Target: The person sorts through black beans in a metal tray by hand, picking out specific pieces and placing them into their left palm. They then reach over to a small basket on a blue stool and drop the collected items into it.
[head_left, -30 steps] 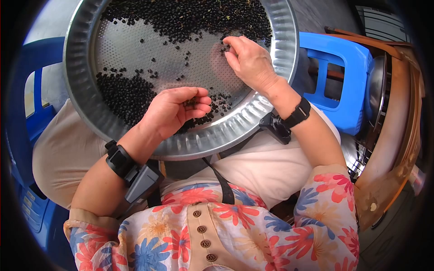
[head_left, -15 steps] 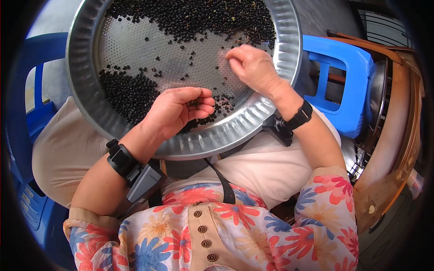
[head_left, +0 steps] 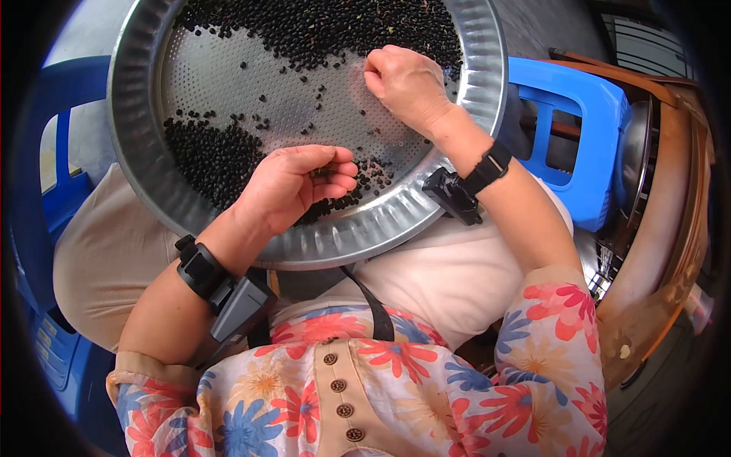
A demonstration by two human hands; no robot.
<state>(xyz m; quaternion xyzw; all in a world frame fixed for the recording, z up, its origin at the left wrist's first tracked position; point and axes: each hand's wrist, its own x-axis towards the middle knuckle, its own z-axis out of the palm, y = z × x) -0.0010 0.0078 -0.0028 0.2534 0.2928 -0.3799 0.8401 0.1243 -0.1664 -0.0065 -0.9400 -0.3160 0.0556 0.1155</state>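
A round metal tray [head_left: 304, 255] with a perforated bottom rests over the lap. Dark beans [head_left: 320, 27] are heaped along its far side, and a second pile of dark beans [head_left: 209, 156] lies at the left. My left hand [head_left: 297, 183] is over the near part of the tray, its fingers curled around small bits that I cannot make out. Higher up, my right hand [head_left: 407, 84] is closed near the edge of the far heap; its fingertips are bent down and hide whatever is between them. Loose beans are scattered between the piles.
Blue plastic chairs stand at the left [head_left: 72, 190] and right [head_left: 586, 137]. A brown wooden piece of furniture [head_left: 655, 228] is at the far right, with a metal pan [head_left: 640, 156] beside it. Dark devices are strapped to both wrists.
My right hand has moved away from the body and slightly left, toward the far heap, and its fingers have curled in. My left hand has hardly moved.
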